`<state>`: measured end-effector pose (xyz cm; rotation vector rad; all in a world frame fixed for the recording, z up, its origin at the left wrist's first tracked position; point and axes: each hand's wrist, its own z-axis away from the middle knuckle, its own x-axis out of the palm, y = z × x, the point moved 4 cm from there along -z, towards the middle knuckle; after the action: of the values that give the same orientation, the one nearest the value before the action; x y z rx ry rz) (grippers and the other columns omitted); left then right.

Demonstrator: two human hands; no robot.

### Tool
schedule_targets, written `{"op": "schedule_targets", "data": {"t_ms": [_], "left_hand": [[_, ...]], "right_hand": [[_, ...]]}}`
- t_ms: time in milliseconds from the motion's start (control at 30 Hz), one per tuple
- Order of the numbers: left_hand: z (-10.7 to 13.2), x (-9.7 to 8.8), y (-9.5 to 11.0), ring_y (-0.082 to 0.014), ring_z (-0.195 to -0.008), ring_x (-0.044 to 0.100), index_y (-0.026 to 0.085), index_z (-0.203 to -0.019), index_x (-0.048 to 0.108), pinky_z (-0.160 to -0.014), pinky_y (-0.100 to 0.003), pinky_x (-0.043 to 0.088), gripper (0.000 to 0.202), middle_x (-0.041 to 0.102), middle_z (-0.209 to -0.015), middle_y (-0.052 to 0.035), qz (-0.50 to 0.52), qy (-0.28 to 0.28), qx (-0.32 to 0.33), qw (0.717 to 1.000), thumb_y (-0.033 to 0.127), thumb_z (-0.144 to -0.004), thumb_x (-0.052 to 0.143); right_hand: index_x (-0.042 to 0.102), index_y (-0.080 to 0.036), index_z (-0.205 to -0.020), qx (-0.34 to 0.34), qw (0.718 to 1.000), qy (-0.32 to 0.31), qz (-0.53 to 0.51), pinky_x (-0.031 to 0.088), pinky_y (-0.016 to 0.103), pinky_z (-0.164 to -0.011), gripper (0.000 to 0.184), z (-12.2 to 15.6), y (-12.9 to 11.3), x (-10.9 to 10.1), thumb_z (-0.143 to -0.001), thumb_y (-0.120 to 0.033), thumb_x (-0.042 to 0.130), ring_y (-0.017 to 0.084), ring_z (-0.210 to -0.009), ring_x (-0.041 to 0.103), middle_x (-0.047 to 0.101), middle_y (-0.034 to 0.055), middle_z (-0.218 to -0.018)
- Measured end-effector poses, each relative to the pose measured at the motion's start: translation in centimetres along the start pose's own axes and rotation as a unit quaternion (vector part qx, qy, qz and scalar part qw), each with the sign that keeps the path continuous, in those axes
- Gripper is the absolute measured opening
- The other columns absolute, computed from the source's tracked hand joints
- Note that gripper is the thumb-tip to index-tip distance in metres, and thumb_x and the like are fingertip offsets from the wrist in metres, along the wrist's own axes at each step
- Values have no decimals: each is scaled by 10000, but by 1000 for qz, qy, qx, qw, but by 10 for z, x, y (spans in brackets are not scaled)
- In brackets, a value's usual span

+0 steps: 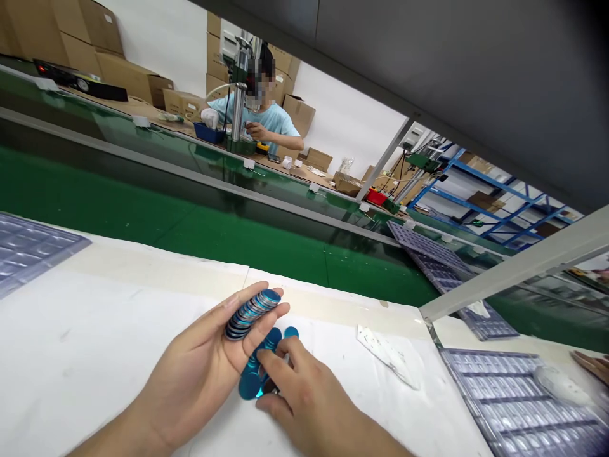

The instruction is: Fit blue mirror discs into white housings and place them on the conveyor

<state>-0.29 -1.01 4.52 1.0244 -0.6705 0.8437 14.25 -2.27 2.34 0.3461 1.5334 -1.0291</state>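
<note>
My left hand (200, 368) is curled around a slanted stack of round metal discs (250, 314), silver at the edges with a blue face on the end one. Below and to the right of it, several loose blue discs (250, 385) lie in a small heap on the white tabletop (95, 355). One more blue disc (291, 332) rests just beyond the fingers. Over the heap is my right hand (304, 393), thumb and fingers bent around the discs; its fingertips partly cover them, and whether one is pinched is hidden.
A white scrap (387, 355) lies to the right. Clear compartment trays (518, 393) stand beyond the grey post (514, 266), another tray (33, 247) at far left. A green conveyor (190, 219) runs behind the table. Across it, a person in a light blue shirt (278, 124) sits at a press.
</note>
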Motion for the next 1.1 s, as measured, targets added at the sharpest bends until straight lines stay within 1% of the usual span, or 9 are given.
{"op": "schedule_targets", "data": {"t_ms": [133, 233, 333, 400, 533, 633, 833, 933, 1100], "left_hand": [[1, 4, 2, -328, -1207, 650, 125, -1176, 737, -944, -364, 606, 300, 707, -1290, -165, 8, 7, 0, 1000, 192, -961, 540], [2, 4, 3, -326, -1201, 655, 126, -1163, 742, -928, -347, 615, 290, 712, -1282, -163, 4, 7, 0, 1000, 193, -964, 542], [3, 4, 3, -334, -1196, 656, 119, -1164, 738, -909, -344, 625, 296, 712, -1276, -177, -4, 8, 1, 1000, 190, -971, 525], [2, 4, 3, -337, -1203, 651, 116, -1169, 733, -925, -345, 619, 291, 709, -1279, -181, -15, 7, 7, 1000, 173, -966, 531], [1, 4, 3, -307, -1221, 643, 142, -1170, 731, -952, -293, 600, 281, 716, -1279, -151, -58, 1, 20, 998, 105, -918, 612], [1, 4, 1, -289, -1235, 636, 166, -1185, 724, -958, -267, 592, 308, 718, -1280, -133, -74, -4, 11, 997, 88, -901, 639], [3, 5, -2, -286, -1223, 645, 173, -1158, 737, -969, -268, 588, 283, 723, -1275, -125, -77, -21, 0, 997, 98, -901, 643], [4, 6, -2, -287, -1204, 659, 171, -1133, 746, -952, -273, 599, 261, 733, -1252, -128, -81, -17, 0, 997, 104, -905, 639], [4, 6, -2, -293, -1172, 678, 166, -1121, 751, -941, -282, 606, 255, 741, -1230, -139, -87, -9, 3, 996, 99, -909, 626]], "right_hand": [[613, -201, -1204, 3, 1000, -5, -12, 580, 424, -782, 316, 4, 0, -6, -896, -215, 686, 285, -936, 660, 557, 130, -1177], [589, -280, -1272, 34, 994, -66, -74, 573, 389, -810, 512, 12, 3, -22, -807, -303, 804, 261, -922, 665, 533, 93, -1224], [545, -370, -1326, 40, 986, -115, -112, 546, 325, -854, 597, 22, 7, -40, -804, -188, 770, 219, -940, 667, 510, 50, -1261], [534, -361, -1351, 37, 987, -115, -103, 520, 317, -897, 604, 24, 9, -47, -827, -99, 682, 216, -981, 655, 521, 50, -1233], [576, -282, -1286, 21, 991, -101, -82, 510, 335, -890, 484, 21, 8, -42, -851, -71, 599, 235, -1001, 632, 559, 54, -1144], [585, -270, -1237, 13, 991, -89, -99, 503, 329, -889, 418, 18, 5, -34, -869, -73, 569, 231, -1002, 626, 572, 52, -1140], [506, -329, -1372, -11, 990, -93, -107, 496, 310, -869, 593, 13, 2, -33, -842, -80, 599, 221, -986, 628, 510, 62, -1198], [551, -296, -1300, -9, 990, -105, -94, 510, 336, -846, 491, 10, 2, -33, -852, -99, 590, 227, -961, 634, 497, 67, -1200], [606, -236, -1117, 3, 993, -88, -80, 517, 338, -828, 268, 9, 3, -27, -875, -121, 597, 201, -903, 627, 511, 55, -1163]]}}
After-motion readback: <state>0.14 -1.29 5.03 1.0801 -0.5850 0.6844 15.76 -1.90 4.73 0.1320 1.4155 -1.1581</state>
